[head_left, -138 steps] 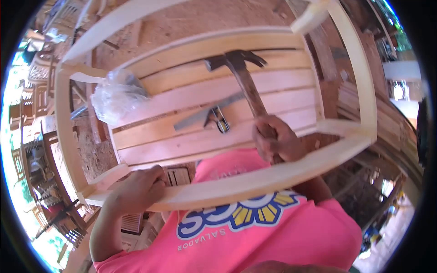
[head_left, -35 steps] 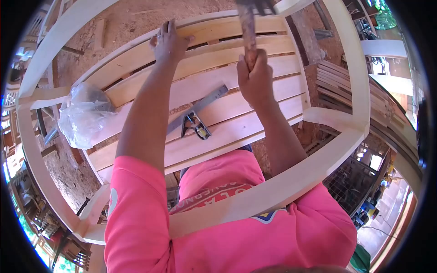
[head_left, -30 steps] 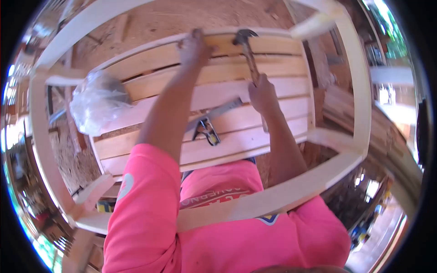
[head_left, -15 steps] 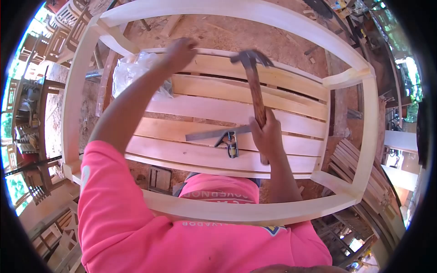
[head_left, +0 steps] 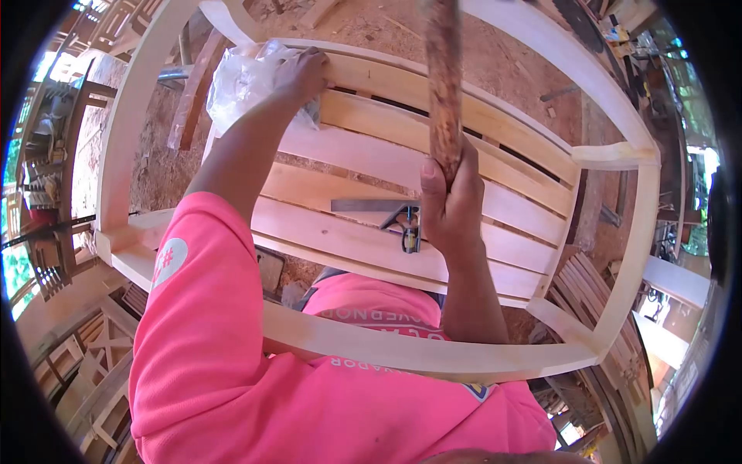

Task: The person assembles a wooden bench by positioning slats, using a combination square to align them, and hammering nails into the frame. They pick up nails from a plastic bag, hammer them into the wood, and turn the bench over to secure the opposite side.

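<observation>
Rising from the right hand (head_left: 452, 205) grip, hammer handle (head_left: 444, 85) points upward.

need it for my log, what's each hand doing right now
Left hand: curled at the clear plastic bag and far pale wooden slat; grip cannot be told.
Right hand: closed on the brown wooden hammer handle, held upright.

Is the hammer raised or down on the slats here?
Raised. The right hand grips the hammer handle, which points up clear of the seat slats; its head is out of frame at the top.
</observation>
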Available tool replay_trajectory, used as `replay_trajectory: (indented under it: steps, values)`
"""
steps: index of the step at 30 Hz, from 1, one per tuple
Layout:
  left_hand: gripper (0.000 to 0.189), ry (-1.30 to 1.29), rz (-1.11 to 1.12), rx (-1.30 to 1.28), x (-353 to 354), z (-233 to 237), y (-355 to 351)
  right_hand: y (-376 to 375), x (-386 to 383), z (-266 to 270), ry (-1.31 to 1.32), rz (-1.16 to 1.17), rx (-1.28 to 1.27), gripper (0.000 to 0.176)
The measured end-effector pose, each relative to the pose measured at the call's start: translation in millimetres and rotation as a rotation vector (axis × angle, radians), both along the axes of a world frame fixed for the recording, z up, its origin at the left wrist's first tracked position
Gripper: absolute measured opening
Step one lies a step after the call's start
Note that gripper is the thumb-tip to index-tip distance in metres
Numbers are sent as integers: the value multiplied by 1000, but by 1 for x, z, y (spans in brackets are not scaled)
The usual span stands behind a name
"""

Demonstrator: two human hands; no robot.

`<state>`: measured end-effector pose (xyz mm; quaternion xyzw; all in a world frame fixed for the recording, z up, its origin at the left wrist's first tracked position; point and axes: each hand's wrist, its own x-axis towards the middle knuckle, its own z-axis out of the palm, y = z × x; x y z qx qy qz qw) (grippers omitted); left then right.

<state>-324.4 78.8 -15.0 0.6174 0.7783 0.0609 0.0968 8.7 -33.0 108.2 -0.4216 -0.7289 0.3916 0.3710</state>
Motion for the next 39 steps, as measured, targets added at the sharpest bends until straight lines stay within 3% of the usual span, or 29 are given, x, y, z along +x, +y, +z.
replay_trajectory:
  steps: [2, 6, 7, 11, 14, 15, 18, 19, 21, 23, 26, 27, 30, 31, 34, 36, 39]
  values:
    - [57, -23, 9, -5, 1, -1, 0, 2, -3, -14, -12, -8, 102, 46]
    - [55, 60, -23, 43, 1, -3, -3, 24, -1, -63, -604, 20, -263, 44]
    - [54, 57, -17, 25, 6, -6, -5, 21, -2, -54, -535, -2, -377, 46]
    - [55, 65, 16, -15, 6, 0, -4, 5, -5, -1, -272, -5, -176, 40]
    - [56, 45, 8, -9, 1, 2, -3, -2, -14, 7, -45, -36, 77, 37]
    - [57, 38, -3, -8, 0, 2, -4, -2, -13, -2, -45, -27, 95, 37]
    - [56, 55, -6, -9, 1, 5, -3, 13, -10, -51, -413, -18, -209, 42]
    - [56, 71, -14, 12, 0, -7, -3, 22, 0, -89, -608, 9, -250, 45]
    - [55, 118, -21, 72, -13, -37, 5, 15, 3, -82, -525, 2, -173, 46]
    - [54, 90, -13, 23, -4, -14, -7, 7, -2, -43, -449, -3, -199, 42]
    - [54, 72, -12, 21, 2, 0, -3, 0, -11, 2, -151, -8, -2, 36]
    - [54, 74, -12, 20, 1, 1, -4, -3, -15, 0, -62, -24, 78, 32]
    - [54, 69, -18, 22, 1, 4, -6, -1, -12, -55, -47, -49, -67, 32]
    - [54, 72, -16, 33, 0, 3, -6, 7, -6, -81, -267, -54, -92, 32]
    - [54, 87, -8, 62, -3, 1, 0, 16, 6, -117, -557, -122, -165, 32]
    - [54, 96, -2, 21, -2, -5, -2, 8, 6, -64, -339, -113, -213, 33]
    - [54, 70, -36, 40, -2, 1, -5, 4, -3, -8, -72, -93, -39, 29]
